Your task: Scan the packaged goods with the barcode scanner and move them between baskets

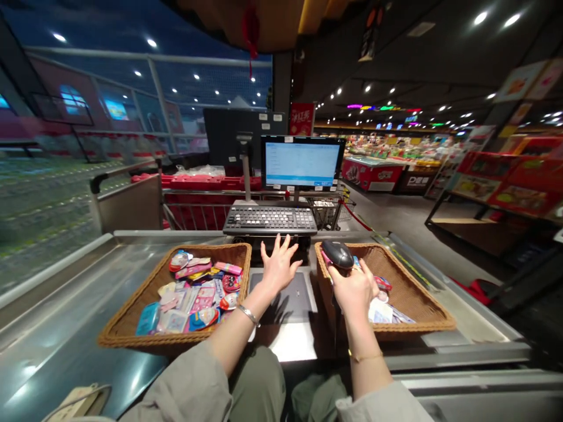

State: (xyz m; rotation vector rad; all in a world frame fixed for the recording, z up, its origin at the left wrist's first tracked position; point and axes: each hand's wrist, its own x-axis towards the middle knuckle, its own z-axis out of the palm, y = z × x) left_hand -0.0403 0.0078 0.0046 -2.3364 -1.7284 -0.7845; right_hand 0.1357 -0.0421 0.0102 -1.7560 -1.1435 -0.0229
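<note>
Place: supermarket-type shop, at a checkout.
Cashier position: lit monitor [302, 163], keyboard [270, 218], handheld barcode scanner [338, 254], metal counter [79, 319].
Wicker baskets [153, 340]: two, holding small packaged goods [203, 296].
Background right: stocked displays [400, 143], ceiling lights [512, 20], red chest freezer [368, 174], red boxed goods [510, 184] on a rack [466, 223].
Behind keyboard: wire cart [324, 212].

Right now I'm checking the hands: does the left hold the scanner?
No, the right hand grips the scanner; the left hand is spread open.

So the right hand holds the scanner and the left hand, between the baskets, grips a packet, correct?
Not quite: the head view shows the left hand between the baskets open, gripping nothing. The right hand does hold the scanner.
</note>
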